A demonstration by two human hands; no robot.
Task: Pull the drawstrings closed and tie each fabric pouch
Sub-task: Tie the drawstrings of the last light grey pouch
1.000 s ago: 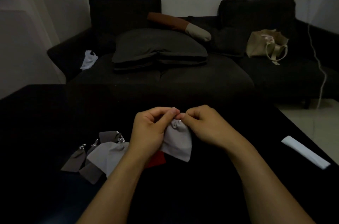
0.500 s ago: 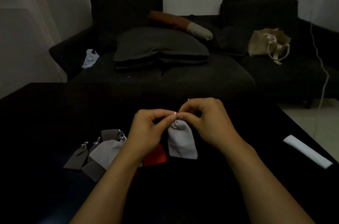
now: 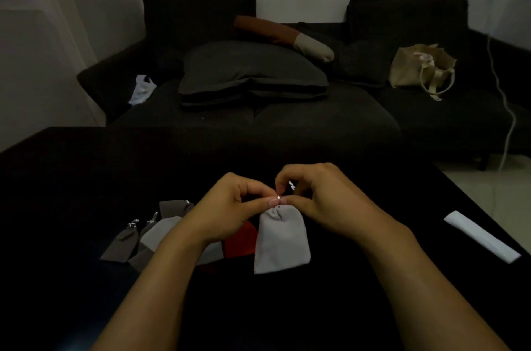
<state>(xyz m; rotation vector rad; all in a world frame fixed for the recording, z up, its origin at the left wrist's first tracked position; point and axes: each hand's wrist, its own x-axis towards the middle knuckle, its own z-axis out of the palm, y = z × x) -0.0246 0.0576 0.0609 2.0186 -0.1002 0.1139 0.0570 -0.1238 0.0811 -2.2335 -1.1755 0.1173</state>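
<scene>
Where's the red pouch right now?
In the head view, the red pouch lies on the black table, left of centre, partly hidden under the left hand, between the held light grey pouch and the pile of grey pouches.

A table [image 3: 86, 178] fills the foreground, and a pouch [image 3: 281, 241] is held above its middle by the neck, between the left hand [image 3: 230, 207] and the right hand [image 3: 324, 201]. A second pouch [image 3: 241, 244] lies just left of the held pouch, partly hidden by the left wrist. Further left of the held pouch, a cluster of pouches [image 3: 138, 235] is spread on the table, overlapping. Well to the right of the held pouch, a strip [image 3: 482, 235] lies near the table edge. Behind the table a sofa [image 3: 287, 126] is set; on it a cushion [image 3: 253, 75] lies behind the held pouch, a bag [image 3: 416, 69] to the right.
</scene>
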